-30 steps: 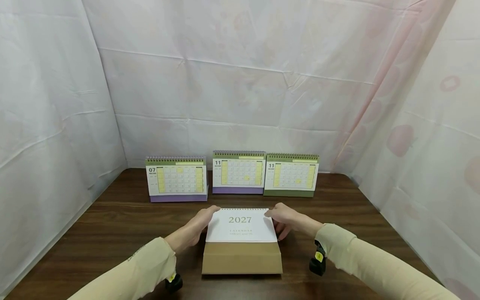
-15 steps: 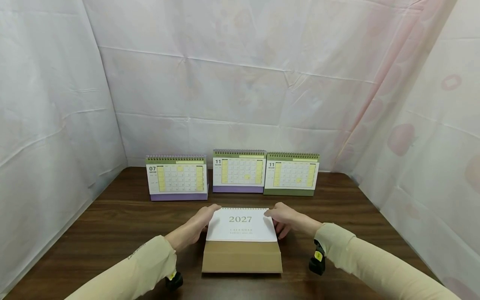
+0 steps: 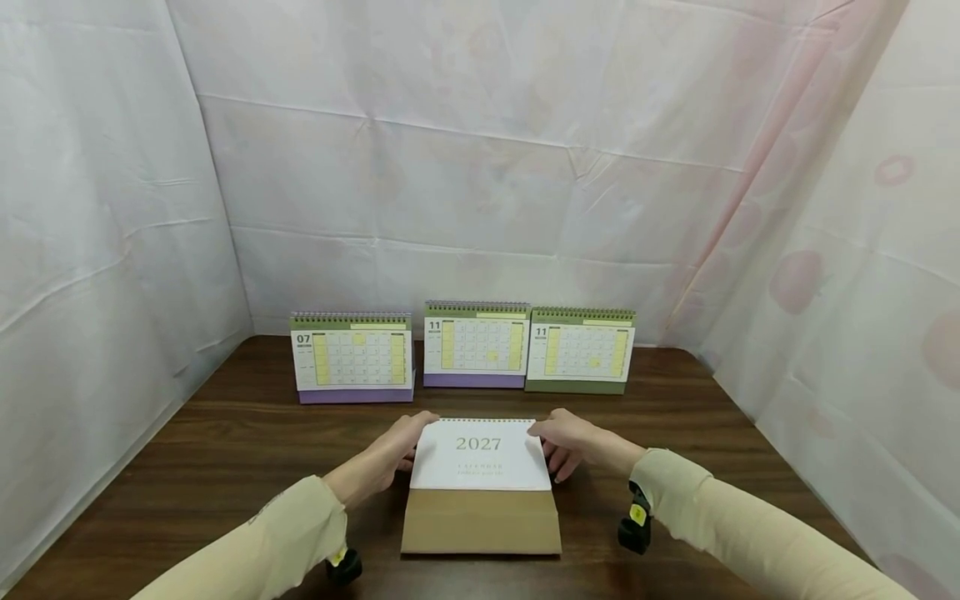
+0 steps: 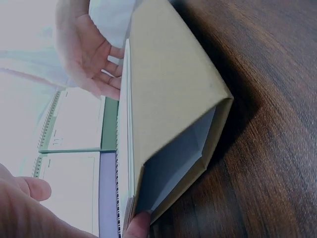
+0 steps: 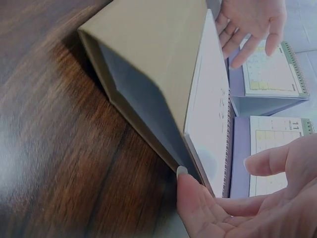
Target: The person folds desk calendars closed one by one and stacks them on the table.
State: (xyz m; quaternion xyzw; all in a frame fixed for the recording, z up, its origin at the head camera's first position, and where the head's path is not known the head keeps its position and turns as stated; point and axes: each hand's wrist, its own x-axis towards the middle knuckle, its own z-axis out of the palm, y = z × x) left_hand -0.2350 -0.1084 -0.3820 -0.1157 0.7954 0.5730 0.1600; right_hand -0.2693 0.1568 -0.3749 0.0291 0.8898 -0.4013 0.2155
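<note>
In the head view a 2027 desk calendar (image 3: 480,462) stands on the table, its white cover above a tan cardboard base (image 3: 480,522). At its left side is my left hand (image 3: 384,457); the right hand (image 3: 576,440) lies at the opposite side. The left wrist view shows a left fingertip (image 4: 138,224) touching the hollow base's side edge, with the thumb (image 4: 37,188) apart from the cover. From the right wrist, a right fingertip (image 5: 185,178) touches the side edge and the thumb (image 5: 262,162) is raised. Fingers on both hands look relaxed; neither thumb pinches the calendar.
Three more desk calendars stand in a row at the back: a purple-based one (image 3: 355,358) on the left, another purple-based one (image 3: 476,346) in the middle and a green-based one (image 3: 580,352) on the right. White cloth (image 3: 480,167) hangs around the dark wooden table (image 3: 225,467).
The view shifts very slightly. Both hands stay beside the 2027 calendar, and nothing else visibly moves.
</note>
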